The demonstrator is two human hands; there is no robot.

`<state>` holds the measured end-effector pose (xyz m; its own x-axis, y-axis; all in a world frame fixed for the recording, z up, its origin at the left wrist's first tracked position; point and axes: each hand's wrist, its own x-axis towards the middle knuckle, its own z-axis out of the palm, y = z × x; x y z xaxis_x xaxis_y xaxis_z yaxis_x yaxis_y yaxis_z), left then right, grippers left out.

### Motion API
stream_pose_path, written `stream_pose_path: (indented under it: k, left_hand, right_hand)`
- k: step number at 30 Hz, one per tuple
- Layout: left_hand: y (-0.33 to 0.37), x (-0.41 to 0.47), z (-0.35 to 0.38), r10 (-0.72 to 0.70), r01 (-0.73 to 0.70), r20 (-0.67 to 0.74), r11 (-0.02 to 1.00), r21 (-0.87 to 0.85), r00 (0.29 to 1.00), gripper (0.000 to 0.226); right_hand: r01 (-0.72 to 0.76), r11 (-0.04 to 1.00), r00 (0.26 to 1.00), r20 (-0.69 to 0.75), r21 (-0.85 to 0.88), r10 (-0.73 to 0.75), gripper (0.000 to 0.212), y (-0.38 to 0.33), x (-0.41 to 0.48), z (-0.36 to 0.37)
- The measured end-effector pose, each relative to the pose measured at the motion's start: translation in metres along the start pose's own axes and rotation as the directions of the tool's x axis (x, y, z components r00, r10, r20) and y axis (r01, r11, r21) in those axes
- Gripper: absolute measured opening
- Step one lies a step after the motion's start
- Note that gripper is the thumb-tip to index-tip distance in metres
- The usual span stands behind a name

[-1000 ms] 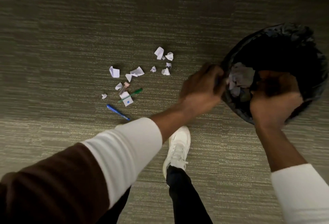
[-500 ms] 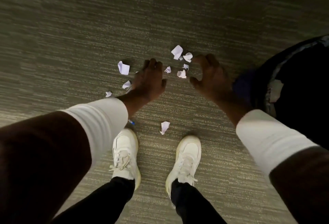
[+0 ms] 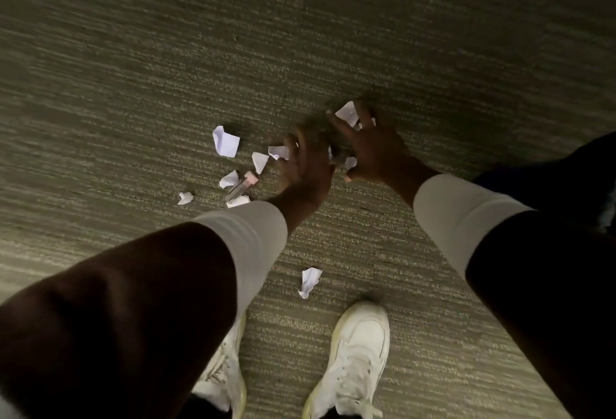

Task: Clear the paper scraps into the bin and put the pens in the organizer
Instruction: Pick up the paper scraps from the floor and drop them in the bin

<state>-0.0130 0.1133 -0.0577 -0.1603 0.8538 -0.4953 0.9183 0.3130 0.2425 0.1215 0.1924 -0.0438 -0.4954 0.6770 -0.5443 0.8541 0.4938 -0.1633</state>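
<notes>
White paper scraps lie scattered on the carpet: a large one [image 3: 226, 143], small ones [image 3: 260, 161] [image 3: 229, 178] [image 3: 185, 198], and one nearer my feet [image 3: 310, 280]. A clear pen with a pink cap [image 3: 240, 184] lies among them. My left hand [image 3: 306, 162] is pressed down with fingers spread, its fingertips touching a scrap [image 3: 278, 152]. Right beside it, my right hand [image 3: 373, 148] claws over a cluster of scraps, one scrap [image 3: 347, 113] between its fingers and another [image 3: 350, 162] by the thumb. The other pens are hidden under my left arm.
The black bin [image 3: 566, 158] shows only as a dark edge at the far right, behind my right forearm. My two white shoes [image 3: 353, 352] [image 3: 223, 372] stand just below the scraps. Striped grey-green carpet surrounds everything.
Both hands left the bin, swung left and dropped onto the scrap pile. They have come together, and the right hand's fingers have closed around scraps.
</notes>
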Motion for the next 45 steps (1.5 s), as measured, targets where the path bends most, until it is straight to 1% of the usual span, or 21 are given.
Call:
stream_pose_path:
  k: [1,3,6,8,11,14,17,20,23,25,27,30,32,34,35,38,39,41,43,45]
  left_hand:
    - [0.004,0.0,0.001,0.009,-0.009,-0.021,1.0,0.011,1.0,0.055]
    - [0.007,-0.002,0.004,0.042,-0.041,-0.035,0.998,0.042,0.998,0.039]
    - [0.002,-0.005,0.006,0.094,-0.091,-0.04,0.993,0.071,0.995,0.037]
    - [-0.003,-0.005,0.008,0.131,-0.128,-0.047,0.989,0.071,0.99,0.037]
    - [-0.01,-0.002,0.008,0.175,-0.172,-0.031,0.983,0.068,0.984,0.04]
    - [-0.014,-0.005,0.004,0.162,-0.161,-0.051,0.987,0.023,0.985,0.037]
    - [-0.016,-0.014,-0.003,0.177,-0.177,-0.082,0.984,0.002,0.981,0.035]
    - [-0.013,-0.031,-0.015,0.185,-0.187,-0.087,0.982,-0.015,0.979,0.028]
    - [-0.001,-0.056,-0.036,0.187,-0.192,-0.096,0.98,-0.055,0.978,0.019]
    - [0.012,-0.075,-0.055,0.186,-0.199,-0.121,0.974,-0.111,0.975,0.015]
    - [0.031,-0.093,-0.075,0.178,-0.205,-0.151,0.96,-0.19,0.972,0.011]
    - [0.066,-0.119,-0.108,0.153,-0.212,-0.2,0.925,-0.316,0.968,0.01]
    - [0.093,-0.136,-0.129,0.111,-0.204,-0.24,0.889,-0.411,0.964,0.008]
    - [0.122,-0.151,-0.146,0.07,-0.189,-0.254,0.855,-0.484,0.965,0.007]
    - [0.136,-0.158,-0.152,0.064,-0.182,-0.239,0.838,-0.514,0.969,0.007]
    - [0.182,-0.179,-0.166,0.096,-0.195,-0.193,0.775,-0.601,0.976,0.007]
    - [0.197,-0.186,-0.169,0.107,-0.202,-0.188,0.758,-0.621,0.976,0.006]
    - [0.225,-0.198,-0.168,0.128,-0.197,-0.152,0.726,-0.659,0.98,0.006]
    - [0.248,-0.207,-0.163,0.176,-0.205,-0.113,0.707,-0.677,0.978,0.005]
    - [0.266,-0.212,-0.157,0.224,-0.231,-0.1,0.694,-0.682,0.969,0.005]
  right_hand:
    - [0.005,1.0,1.0,-0.014,-0.029,-0.006,0.12,-0.001,0.0,0.002]
    - [-0.005,0.998,0.998,-0.062,-0.055,0.001,0.097,-0.004,-0.003,0.007]
    - [-0.053,0.996,0.988,-0.138,0.066,0.062,0.055,-0.008,-0.011,0.015]
    - [-0.051,0.997,0.985,-0.162,0.061,0.061,0.042,-0.01,-0.018,0.021]
    - [-0.095,0.994,0.975,-0.196,0.053,0.104,0.041,-0.011,-0.026,0.029]
    - [-0.104,0.994,0.975,-0.194,0.033,0.108,0.036,-0.013,-0.032,0.028]
    - [-0.107,0.978,0.965,-0.216,0.178,0.145,0.031,-0.013,-0.049,0.02]
    - [-0.105,0.935,0.953,-0.233,0.339,0.192,0.03,-0.012,-0.074,0.008]
    - [-0.163,0.893,0.923,-0.257,0.419,0.288,0.027,-0.013,-0.105,-0.011]
    - [-0.186,0.858,0.89,-0.289,0.479,0.354,0.025,-0.017,-0.131,-0.028]
    - [-0.182,0.815,0.839,-0.346,0.551,0.421,0.023,-0.019,-0.158,-0.046]
    - [-0.224,0.775,0.727,-0.428,0.591,0.537,0.016,-0.021,-0.197,-0.076]
    - [-0.246,0.722,0.662,-0.432,0.647,0.613,0.017,-0.018,-0.222,-0.095]
    - [-0.248,0.632,0.607,-0.391,0.734,0.692,0.016,-0.011,-0.247,-0.111]
    - [-0.251,0.59,0.576,-0.371,0.767,0.728,0.015,-0.007,-0.26,-0.118]
    - [-0.265,0.503,0.452,-0.355,0.822,0.818,0.015,0.01,-0.302,-0.133]
    - [-0.288,0.473,0.408,-0.34,0.832,0.847,0.019,0.016,-0.314,-0.135]
    - [-0.391,0.4,0.341,-0.273,0.829,0.9,0.031,0.032,-0.333,-0.136]
    - [-0.493,0.308,0.313,-0.164,0.814,0.935,0.038,0.051,-0.346,-0.132]
    - [-0.534,0.226,0.306,-0.062,0.815,0.95,0.041,0.066,-0.355,-0.127]
